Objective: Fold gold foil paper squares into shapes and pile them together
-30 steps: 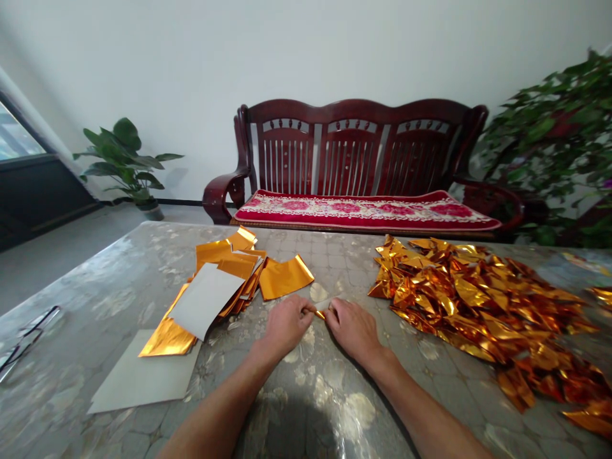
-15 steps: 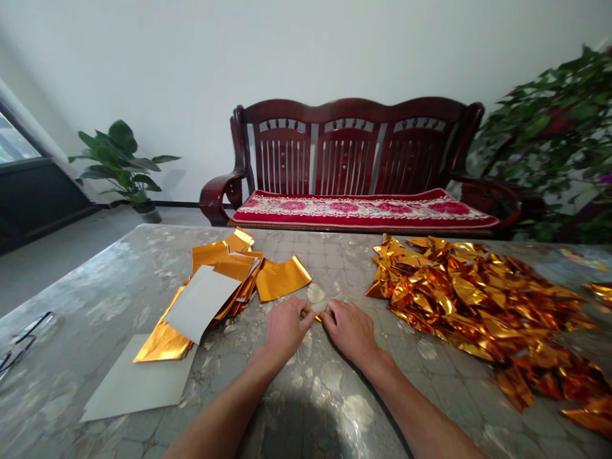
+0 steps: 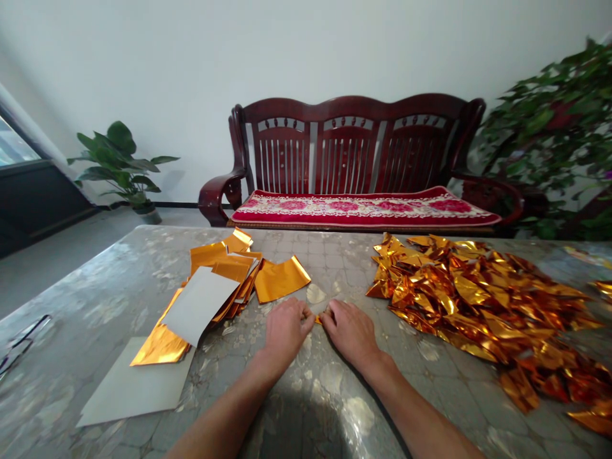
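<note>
My left hand (image 3: pixel 287 326) and my right hand (image 3: pixel 350 328) rest close together at the middle of the table. Both have their fingers closed on a small piece of gold foil paper (image 3: pixel 318 319), of which only a sliver shows between them. Just beyond my left hand lies a flat gold foil sheet (image 3: pixel 282 279). To its left is a loose stack of foil sheets (image 3: pixel 222 262), some with the pale grey back (image 3: pixel 203 303) up. A heap of folded gold foil pieces (image 3: pixel 459 293) spreads to the right of my right hand.
A patterned table cover (image 3: pixel 157 274) lies under everything. Grey sheets (image 3: pixel 138 382) lie front left, and glasses (image 3: pixel 21 344) sit at the left edge. Behind the table stands a dark wooden bench (image 3: pixel 354 146) with a red cushion (image 3: pixel 363 209), between potted plants (image 3: pixel 124 162).
My hands stay almost in place, still closed on the foil paper. Less of a pale part shows between the fingertips. The view has shifted very slightly.
</note>
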Demonstrator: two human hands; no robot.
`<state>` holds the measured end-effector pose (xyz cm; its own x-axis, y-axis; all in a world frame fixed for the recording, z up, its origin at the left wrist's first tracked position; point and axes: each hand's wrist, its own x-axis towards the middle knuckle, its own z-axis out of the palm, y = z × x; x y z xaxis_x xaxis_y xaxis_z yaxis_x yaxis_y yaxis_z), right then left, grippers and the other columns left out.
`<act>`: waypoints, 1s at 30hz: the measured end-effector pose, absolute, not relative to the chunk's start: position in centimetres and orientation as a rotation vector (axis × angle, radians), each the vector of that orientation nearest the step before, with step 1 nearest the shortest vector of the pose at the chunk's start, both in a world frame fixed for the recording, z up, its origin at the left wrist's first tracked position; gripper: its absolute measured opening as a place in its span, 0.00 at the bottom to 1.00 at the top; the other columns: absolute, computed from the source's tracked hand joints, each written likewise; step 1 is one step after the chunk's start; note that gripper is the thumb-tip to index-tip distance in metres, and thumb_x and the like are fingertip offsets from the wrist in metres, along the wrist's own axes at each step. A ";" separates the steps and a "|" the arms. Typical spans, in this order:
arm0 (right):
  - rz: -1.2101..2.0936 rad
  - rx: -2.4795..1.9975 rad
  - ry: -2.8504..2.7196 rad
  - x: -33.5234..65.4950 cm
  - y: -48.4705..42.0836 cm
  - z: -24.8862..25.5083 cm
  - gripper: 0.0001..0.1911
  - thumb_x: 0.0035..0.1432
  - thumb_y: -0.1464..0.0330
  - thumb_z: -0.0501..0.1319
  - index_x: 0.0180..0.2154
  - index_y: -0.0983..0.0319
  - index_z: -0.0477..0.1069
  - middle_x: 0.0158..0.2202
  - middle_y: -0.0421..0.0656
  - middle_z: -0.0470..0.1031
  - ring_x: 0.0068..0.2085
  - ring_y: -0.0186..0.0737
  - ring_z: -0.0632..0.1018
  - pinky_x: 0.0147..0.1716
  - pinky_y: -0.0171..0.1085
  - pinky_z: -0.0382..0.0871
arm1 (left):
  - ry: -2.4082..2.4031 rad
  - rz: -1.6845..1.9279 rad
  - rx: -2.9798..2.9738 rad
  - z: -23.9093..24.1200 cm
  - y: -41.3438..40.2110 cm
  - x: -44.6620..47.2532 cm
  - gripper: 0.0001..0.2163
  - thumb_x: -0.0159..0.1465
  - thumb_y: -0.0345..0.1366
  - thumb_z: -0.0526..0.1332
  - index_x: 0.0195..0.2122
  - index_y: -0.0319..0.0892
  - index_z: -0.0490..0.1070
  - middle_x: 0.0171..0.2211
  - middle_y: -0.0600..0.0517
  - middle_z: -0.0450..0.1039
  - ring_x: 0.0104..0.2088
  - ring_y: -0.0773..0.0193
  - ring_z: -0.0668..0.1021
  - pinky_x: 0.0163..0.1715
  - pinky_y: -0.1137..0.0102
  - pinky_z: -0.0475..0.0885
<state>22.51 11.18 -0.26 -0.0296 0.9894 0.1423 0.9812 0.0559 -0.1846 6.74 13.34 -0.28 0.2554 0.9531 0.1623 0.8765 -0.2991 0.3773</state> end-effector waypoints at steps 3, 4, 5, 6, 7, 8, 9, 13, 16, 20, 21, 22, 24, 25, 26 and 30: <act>0.038 -2.002 -2.100 22.5 11.1 -0.4 0.10 0.65 0.63 0.57 0.31 0.59 0.67 0.32 0.40 0.77 0.36 0.40 0.75 0.30 0.37 0.51 | 1.724 0.504 2.341 -0.2 13.3 6.8 0.07 0.63 0.36 0.61 0.29 0.44 0.73 0.29 0.53 0.74 0.33 0.63 0.75 0.33 0.69 0.59; 0.034 -2.001 -2.098 22.4 11.0 -0.4 0.09 0.65 0.63 0.57 0.31 0.59 0.67 0.32 0.40 0.77 0.36 0.40 0.75 0.30 0.37 0.51 | 1.724 0.497 2.351 -0.2 13.3 6.8 0.06 0.63 0.36 0.61 0.29 0.44 0.73 0.30 0.53 0.74 0.34 0.62 0.75 0.33 0.69 0.59; 0.028 -2.003 -2.092 22.4 11.0 -0.4 0.09 0.65 0.63 0.57 0.32 0.59 0.67 0.32 0.40 0.77 0.36 0.40 0.75 0.30 0.38 0.51 | 1.721 0.491 2.362 -0.2 13.2 6.8 0.06 0.64 0.36 0.61 0.29 0.44 0.73 0.30 0.53 0.74 0.34 0.62 0.75 0.34 0.69 0.60; 0.020 -2.007 -2.083 22.4 10.9 -0.5 0.08 0.65 0.64 0.58 0.33 0.59 0.67 0.32 0.41 0.77 0.36 0.41 0.75 0.30 0.38 0.51 | 1.716 0.490 2.378 -0.1 13.2 6.8 0.06 0.64 0.37 0.61 0.30 0.44 0.73 0.31 0.53 0.74 0.35 0.62 0.75 0.34 0.69 0.60; 0.011 -2.010 -2.072 22.4 10.8 -0.5 0.07 0.64 0.64 0.58 0.34 0.59 0.67 0.32 0.41 0.76 0.36 0.41 0.75 0.31 0.38 0.51 | 1.708 0.490 2.397 -0.1 13.1 6.8 0.05 0.64 0.37 0.61 0.31 0.45 0.73 0.31 0.53 0.74 0.36 0.62 0.76 0.34 0.68 0.60; 0.007 -2.009 -2.063 22.4 10.8 -0.5 0.06 0.65 0.64 0.58 0.35 0.59 0.67 0.32 0.41 0.76 0.36 0.41 0.75 0.31 0.38 0.52 | 1.700 0.492 2.417 -0.1 13.0 6.9 0.04 0.65 0.37 0.61 0.33 0.45 0.73 0.32 0.53 0.74 0.37 0.61 0.76 0.35 0.68 0.61; 0.008 -2.005 -2.057 22.4 10.7 -0.5 0.06 0.65 0.64 0.57 0.36 0.59 0.67 0.32 0.42 0.76 0.36 0.41 0.75 0.32 0.38 0.52 | 1.693 0.492 2.436 -0.1 12.9 6.9 0.04 0.65 0.37 0.61 0.34 0.45 0.72 0.33 0.53 0.74 0.37 0.61 0.76 0.36 0.68 0.61; 0.039 -1.982 -2.069 22.3 10.6 -0.5 0.04 0.65 0.66 0.56 0.37 0.59 0.66 0.34 0.42 0.75 0.37 0.42 0.74 0.34 0.38 0.54 | 1.659 0.491 2.521 -0.3 12.5 7.0 0.03 0.67 0.36 0.59 0.38 0.46 0.72 0.37 0.52 0.73 0.39 0.60 0.75 0.38 0.67 0.63; 0.032 -1.983 -2.082 22.2 10.5 -0.4 0.04 0.66 0.69 0.55 0.37 0.59 0.67 0.35 0.43 0.75 0.38 0.42 0.73 0.35 0.38 0.54 | 1.553 0.503 2.655 -0.7 12.3 7.0 0.05 0.68 0.36 0.58 0.40 0.48 0.74 0.39 0.52 0.73 0.41 0.59 0.74 0.40 0.65 0.64; 0.022 -1.987 -2.077 22.0 10.2 -0.3 0.04 0.66 0.69 0.55 0.38 0.60 0.67 0.36 0.44 0.74 0.40 0.44 0.72 0.37 0.40 0.55 | 1.444 0.523 2.781 -1.0 11.8 6.9 0.06 0.68 0.34 0.59 0.42 0.48 0.76 0.42 0.51 0.73 0.42 0.58 0.73 0.41 0.63 0.66; 0.019 -1.989 -2.078 22.0 10.1 -0.3 0.04 0.66 0.69 0.55 0.38 0.60 0.67 0.37 0.44 0.74 0.40 0.45 0.72 0.38 0.40 0.55 | 1.443 0.528 2.795 -1.0 11.7 6.8 0.07 0.67 0.34 0.59 0.43 0.48 0.76 0.44 0.50 0.73 0.43 0.57 0.73 0.42 0.62 0.66; 0.017 -1.989 -2.082 22.0 10.0 -0.3 0.04 0.66 0.69 0.55 0.38 0.60 0.67 0.37 0.44 0.73 0.41 0.45 0.71 0.38 0.40 0.55 | 1.439 0.532 2.810 -0.9 11.6 6.7 0.07 0.67 0.33 0.59 0.43 0.47 0.76 0.46 0.49 0.72 0.45 0.56 0.73 0.42 0.61 0.67; 0.017 -1.985 -2.092 22.1 9.8 -0.2 0.05 0.66 0.70 0.54 0.39 0.60 0.68 0.38 0.44 0.73 0.42 0.46 0.71 0.39 0.40 0.55 | 1.412 0.534 2.844 -0.7 11.4 6.6 0.07 0.67 0.33 0.59 0.42 0.46 0.76 0.49 0.48 0.71 0.47 0.55 0.72 0.44 0.60 0.67; 0.018 -1.984 -2.093 22.2 9.8 -0.2 0.05 0.66 0.71 0.54 0.39 0.60 0.68 0.39 0.45 0.73 0.42 0.46 0.70 0.39 0.40 0.55 | 1.385 0.538 2.863 -0.7 11.3 6.5 0.07 0.67 0.33 0.59 0.42 0.46 0.76 0.50 0.48 0.71 0.48 0.55 0.72 0.45 0.59 0.68; 0.022 -1.983 -2.092 22.4 9.8 -0.2 0.05 0.65 0.71 0.54 0.40 0.60 0.68 0.39 0.45 0.73 0.42 0.45 0.70 0.40 0.40 0.55 | 1.350 0.545 2.883 -0.6 11.3 6.4 0.07 0.67 0.33 0.59 0.43 0.45 0.75 0.51 0.48 0.71 0.50 0.54 0.71 0.47 0.59 0.68; 0.047 -1.960 -2.083 23.4 10.0 -0.2 0.07 0.66 0.73 0.53 0.40 0.60 0.69 0.41 0.46 0.72 0.42 0.44 0.69 0.41 0.39 0.56 | 1.183 0.597 2.957 -0.8 11.1 6.1 0.10 0.68 0.31 0.56 0.47 0.44 0.74 0.54 0.48 0.71 0.61 0.52 0.65 0.59 0.56 0.62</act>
